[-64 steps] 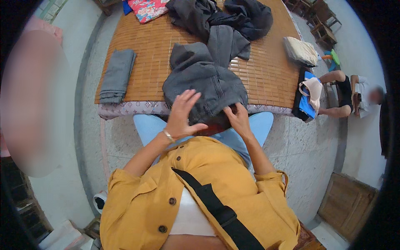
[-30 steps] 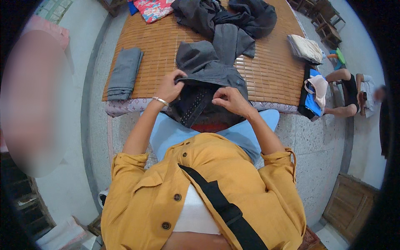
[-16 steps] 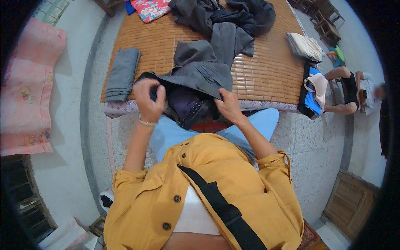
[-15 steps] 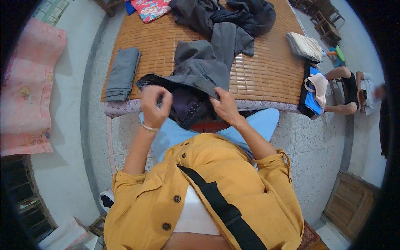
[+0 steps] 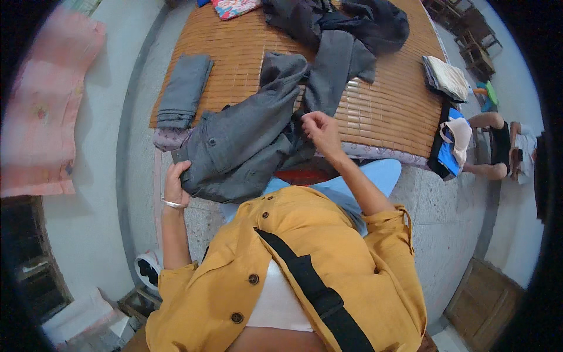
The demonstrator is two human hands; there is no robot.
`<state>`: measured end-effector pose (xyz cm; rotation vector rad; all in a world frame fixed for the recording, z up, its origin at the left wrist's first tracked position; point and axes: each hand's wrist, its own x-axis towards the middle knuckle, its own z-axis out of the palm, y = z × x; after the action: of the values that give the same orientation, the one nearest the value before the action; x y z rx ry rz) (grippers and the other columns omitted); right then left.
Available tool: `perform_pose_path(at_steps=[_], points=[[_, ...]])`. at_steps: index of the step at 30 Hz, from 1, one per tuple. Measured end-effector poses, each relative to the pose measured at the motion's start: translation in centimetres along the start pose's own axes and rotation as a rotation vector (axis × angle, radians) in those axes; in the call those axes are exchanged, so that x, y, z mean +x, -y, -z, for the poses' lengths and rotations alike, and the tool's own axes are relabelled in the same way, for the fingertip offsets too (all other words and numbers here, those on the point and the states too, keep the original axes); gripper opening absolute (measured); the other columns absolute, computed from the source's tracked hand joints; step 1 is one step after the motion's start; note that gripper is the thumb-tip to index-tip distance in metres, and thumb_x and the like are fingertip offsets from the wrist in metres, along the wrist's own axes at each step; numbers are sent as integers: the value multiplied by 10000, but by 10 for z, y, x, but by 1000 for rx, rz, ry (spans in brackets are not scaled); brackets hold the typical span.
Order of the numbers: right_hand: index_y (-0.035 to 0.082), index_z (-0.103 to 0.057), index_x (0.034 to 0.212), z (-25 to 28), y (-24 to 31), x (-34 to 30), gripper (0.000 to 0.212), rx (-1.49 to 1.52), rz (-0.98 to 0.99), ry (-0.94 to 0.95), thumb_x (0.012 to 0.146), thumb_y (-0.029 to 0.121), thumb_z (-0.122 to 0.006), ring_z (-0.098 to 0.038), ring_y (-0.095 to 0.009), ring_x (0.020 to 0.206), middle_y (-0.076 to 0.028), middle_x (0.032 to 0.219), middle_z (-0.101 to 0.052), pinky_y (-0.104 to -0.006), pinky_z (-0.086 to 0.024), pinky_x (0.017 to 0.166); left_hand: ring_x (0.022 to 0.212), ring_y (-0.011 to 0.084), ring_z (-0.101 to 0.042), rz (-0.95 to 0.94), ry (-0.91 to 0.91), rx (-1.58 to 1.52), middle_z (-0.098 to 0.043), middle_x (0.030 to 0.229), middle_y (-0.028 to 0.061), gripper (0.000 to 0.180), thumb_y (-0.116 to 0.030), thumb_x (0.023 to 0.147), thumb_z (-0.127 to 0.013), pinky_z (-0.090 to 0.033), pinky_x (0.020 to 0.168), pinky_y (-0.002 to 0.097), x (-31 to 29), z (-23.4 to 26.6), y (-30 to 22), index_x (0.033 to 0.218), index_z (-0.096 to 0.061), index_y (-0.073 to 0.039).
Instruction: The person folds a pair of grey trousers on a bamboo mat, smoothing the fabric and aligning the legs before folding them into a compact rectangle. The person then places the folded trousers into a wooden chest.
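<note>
Dark grey trousers [image 5: 240, 141] hang over the near edge of the bamboo mat, with their legs stretched away from me. A round button shows on their outer face. My left hand [image 5: 176, 185], wearing a silver bangle, is closed on one corner of the trousers at the lower left, off the mat's edge. Closer to the middle, my right hand [image 5: 322, 134] pinches a dark fold at the other side of the same trousers. Left of them lies a folded grey garment [image 5: 185, 91].
The bamboo mat [image 5: 240, 41] covers a bed. At its far side are a heap of dark clothes [image 5: 369, 23] and a flowered cloth [image 5: 234, 7]. Folded clothes [image 5: 446, 79] and a beige bra [image 5: 457, 135] lie along the right edge, near a seated person [image 5: 498, 141].
My left hand has moved left and down, pulling the top of the trousers out and turning their outer face up. My right hand keeps its hold, slightly higher and to the right.
</note>
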<state>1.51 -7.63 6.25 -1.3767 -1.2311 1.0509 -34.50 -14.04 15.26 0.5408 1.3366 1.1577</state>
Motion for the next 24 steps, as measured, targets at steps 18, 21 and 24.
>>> perform_pose_path(at_steps=[18,21,24], points=[[24,-586,904,16,-53,41,220,-309,79,43,766,189,-634,-549,-203,657,-88,698,-580,-330,-443,642,1039,299,-503,-886,262,1103,-537,1126,135,386,-158,742,-660,-396,874,363,13,-48,24,1101,-557,-57],[30,-599,910,39,12,36,160,172,80,-224,810,154,-620,-496,-93,706,-9,763,-571,-238,-408,648,991,299,-514,-944,393,1271,-549,1078,120,407,-169,699,-686,-403,853,361,9,-83,33,1076,-564,-77],[23,-571,844,105,52,29,93,327,346,-562,846,115,-585,-485,-94,736,-15,804,-558,-230,-400,675,932,299,-520,-846,471,1370,-560,975,114,389,-134,661,-686,-390,865,384,12,-86,46,1030,-572,-84]])
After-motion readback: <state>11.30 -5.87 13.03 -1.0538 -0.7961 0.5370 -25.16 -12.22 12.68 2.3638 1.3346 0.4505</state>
